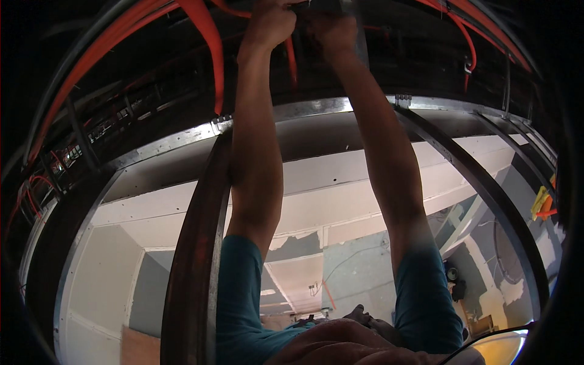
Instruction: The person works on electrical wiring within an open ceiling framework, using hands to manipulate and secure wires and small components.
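Both arms reach up into the dark ceiling space. My left hand [272,23] is closed at the top edge of the view; what its fingers hold is too dark and cropped to make out. My right hand [336,31], also with bent fingers, is just to the right of it, beside a vertical grey metal strip [359,52], gripping something I cannot make out. Red conduits [210,48] hang around the hands, some curving down. A galvanised metal channel [304,109] crosses behind my forearms, with dark metal joists [194,255] joining it.
A dark joist [468,176] runs down at the right. Through the framing below show white plasterboard panels [103,274], a patchy grey floor [353,271] with a thin cable, and a yellow and orange object [542,204] at the far right.
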